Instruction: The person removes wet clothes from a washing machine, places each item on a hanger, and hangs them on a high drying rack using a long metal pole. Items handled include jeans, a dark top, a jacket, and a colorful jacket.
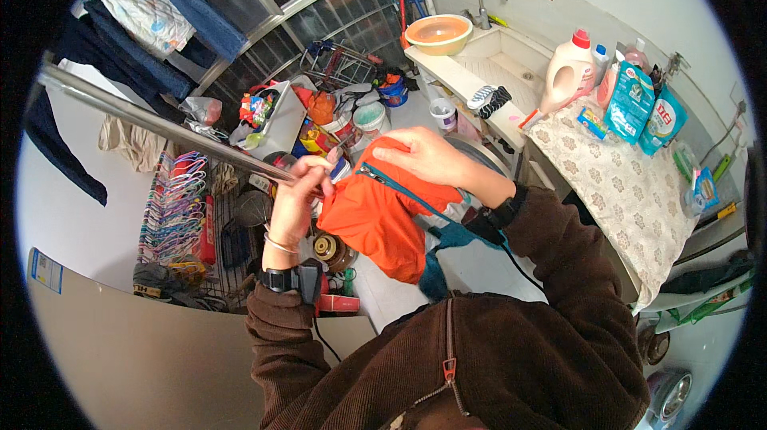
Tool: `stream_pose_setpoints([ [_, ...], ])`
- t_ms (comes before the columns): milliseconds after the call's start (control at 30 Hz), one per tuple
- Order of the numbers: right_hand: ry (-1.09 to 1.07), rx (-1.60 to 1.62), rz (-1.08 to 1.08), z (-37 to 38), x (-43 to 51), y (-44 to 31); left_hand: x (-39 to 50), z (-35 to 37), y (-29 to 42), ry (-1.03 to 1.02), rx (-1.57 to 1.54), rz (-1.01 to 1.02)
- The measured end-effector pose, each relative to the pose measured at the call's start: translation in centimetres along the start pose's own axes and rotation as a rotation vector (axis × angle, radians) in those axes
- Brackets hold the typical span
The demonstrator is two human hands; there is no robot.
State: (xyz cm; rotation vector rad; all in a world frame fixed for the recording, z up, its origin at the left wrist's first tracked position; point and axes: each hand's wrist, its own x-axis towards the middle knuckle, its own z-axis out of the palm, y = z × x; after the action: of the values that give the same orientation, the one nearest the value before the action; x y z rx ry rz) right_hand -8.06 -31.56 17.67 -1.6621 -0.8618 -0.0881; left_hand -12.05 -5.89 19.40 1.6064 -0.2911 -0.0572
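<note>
An orange jacket (371,226) with a teal zip edge and grey-white and teal panels hangs in front of me, between my hands. My left hand (299,193) has its fingers curled at the jacket's left edge. A shiny metal pole (174,130) runs from the upper left to this hand; whether the hand also grips it, I cannot tell. My right hand (416,157) lies over the upper part of the jacket, thumb and fingers bent onto the cloth near the zip end. The jacket hides its own far side and part of the floor.
Many coloured hangers (183,196) hang on a wire rack at left. Dark trousers (192,5) hang above. Buckets (370,118) and bags crowd the floor ahead. At right are a sink (497,61), a basin (439,35), a detergent bottle (566,73) and a patterned cloth (605,190).
</note>
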Motion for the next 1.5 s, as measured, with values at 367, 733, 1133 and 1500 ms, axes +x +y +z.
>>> stream_pose_setpoints([
  [367,0.267,-0.243,-0.193,-2.4,11.2,-0.1,9.6,2.0,5.0,0.024,0.319,0.068],
  [733,-0.305,-0.009,0.205,-2.8,5.6,14.8,19.5,-7.8,11.2,-0.182,0.241,0.193],
  [1133,0.453,-0.362,-0.088,-13.7,15.9,2.7,20.5,-19.5,14.3,-0.041,0.044,0.146],
  [1500,0.594,-0.978,-0.619,-13.6,18.5,-1.7,22.5,-11.4,22.2,-0.149,-0.038,0.291],
])
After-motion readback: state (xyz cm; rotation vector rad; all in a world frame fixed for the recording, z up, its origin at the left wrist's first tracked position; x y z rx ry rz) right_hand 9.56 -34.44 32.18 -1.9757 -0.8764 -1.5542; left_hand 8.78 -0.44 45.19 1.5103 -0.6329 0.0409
